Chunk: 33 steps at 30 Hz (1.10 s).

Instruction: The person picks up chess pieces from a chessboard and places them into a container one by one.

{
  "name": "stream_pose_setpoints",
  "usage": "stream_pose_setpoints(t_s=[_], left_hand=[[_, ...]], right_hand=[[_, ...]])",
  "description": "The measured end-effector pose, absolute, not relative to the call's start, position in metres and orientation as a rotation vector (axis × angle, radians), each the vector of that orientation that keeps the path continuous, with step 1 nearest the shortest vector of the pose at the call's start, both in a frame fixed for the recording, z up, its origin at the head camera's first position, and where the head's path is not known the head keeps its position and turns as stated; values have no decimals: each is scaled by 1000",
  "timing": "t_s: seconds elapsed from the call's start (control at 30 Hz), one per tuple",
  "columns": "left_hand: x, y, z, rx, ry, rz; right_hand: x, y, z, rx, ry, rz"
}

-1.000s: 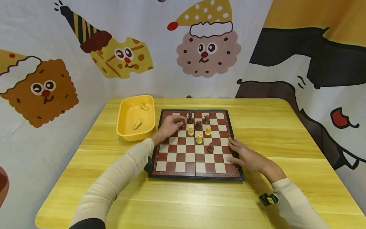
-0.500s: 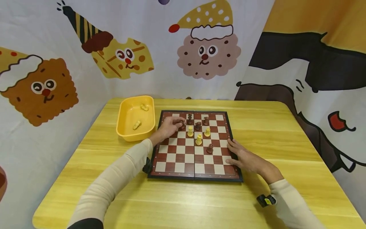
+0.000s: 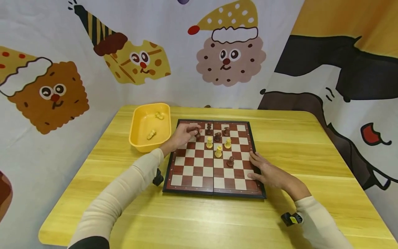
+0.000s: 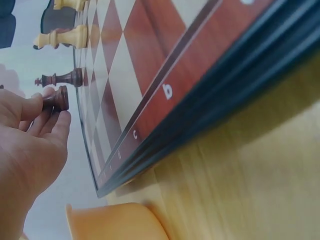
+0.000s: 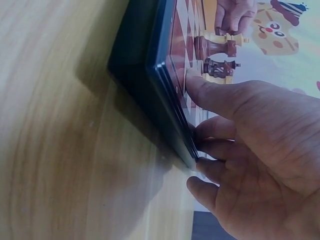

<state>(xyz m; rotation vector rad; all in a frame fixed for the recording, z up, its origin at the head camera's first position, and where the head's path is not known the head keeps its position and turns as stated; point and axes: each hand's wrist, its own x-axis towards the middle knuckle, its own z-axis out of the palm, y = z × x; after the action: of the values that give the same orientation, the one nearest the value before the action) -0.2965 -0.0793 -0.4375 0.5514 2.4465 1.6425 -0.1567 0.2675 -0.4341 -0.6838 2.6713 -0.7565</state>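
Observation:
My left hand (image 3: 181, 134) is over the far left part of the chessboard (image 3: 199, 172). Thumb and fingers pinch a dark brown chess piece (image 4: 59, 99), whose round base shows a small gap from the squares in the left wrist view; its top is hidden by the fingers. Beside it stands a dark king (image 4: 62, 77). Along the board's right edge rests my right hand (image 3: 270, 172), its thumb (image 5: 210, 92) on the top surface and its fingers at the dark rim. Two more dark pieces, the knights (image 3: 218, 136), stand nearby.
Several cream pieces, among them a rook (image 3: 209, 142), stand mid-board, with a dark piece (image 3: 230, 161) nearer me. Left of the board, a yellow tray (image 3: 134, 138) holds two cream pieces lying down. A patterned curtain (image 3: 183, 86) hangs behind the wooden table (image 3: 192, 221).
My left hand has shifted slightly left relative to the board with the dark piece, which shows more fully now. The right hand stays at the board's edge. The head view has shifted slightly.

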Motion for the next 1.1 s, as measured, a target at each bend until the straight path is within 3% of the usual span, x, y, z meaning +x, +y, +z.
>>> stream_pose_setpoints(t_s=[0.67, 1.1], left_hand=[[-304, -98, -418, 411, 2343, 1810], [-303, -135, -401, 331, 2403, 1811]], right_hand=[[-156, 270, -436, -661, 2673, -759], [-155, 270, -434, -643, 2653, -787]])
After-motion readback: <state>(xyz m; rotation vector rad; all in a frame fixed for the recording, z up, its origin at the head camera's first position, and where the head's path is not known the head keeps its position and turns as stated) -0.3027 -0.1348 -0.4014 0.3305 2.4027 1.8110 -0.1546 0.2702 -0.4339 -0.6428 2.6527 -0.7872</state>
